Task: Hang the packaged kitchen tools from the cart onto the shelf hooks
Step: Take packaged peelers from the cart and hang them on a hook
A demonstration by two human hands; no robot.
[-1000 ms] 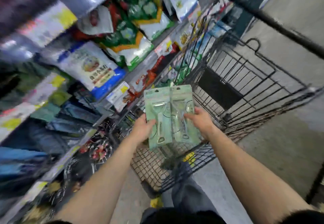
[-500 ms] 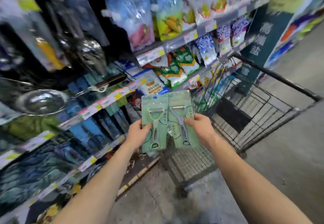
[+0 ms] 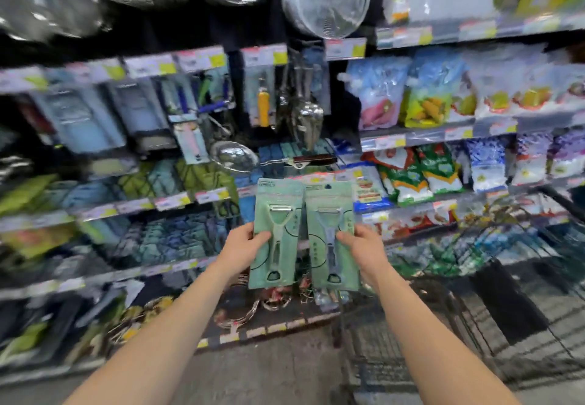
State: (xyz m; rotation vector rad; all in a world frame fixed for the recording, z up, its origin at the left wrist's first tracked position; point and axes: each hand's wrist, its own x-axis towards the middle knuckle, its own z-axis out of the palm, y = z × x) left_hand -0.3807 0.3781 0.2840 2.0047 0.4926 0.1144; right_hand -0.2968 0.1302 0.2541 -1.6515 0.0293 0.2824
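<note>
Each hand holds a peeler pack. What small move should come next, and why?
Probably raise the left pack in the left hand toward the hanging tools above. Both packs are upright and not yet hung; the right hand holds the right pack. Blur hides which place is free.

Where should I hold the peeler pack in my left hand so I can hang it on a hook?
Pinch the left peeler pack at its left edge, around mid-height, coming from the side, as the left hand does now with the thumb on the front. The card stands upright, blade end up, so a side hold leaves its top edge free for a hook.
</note>
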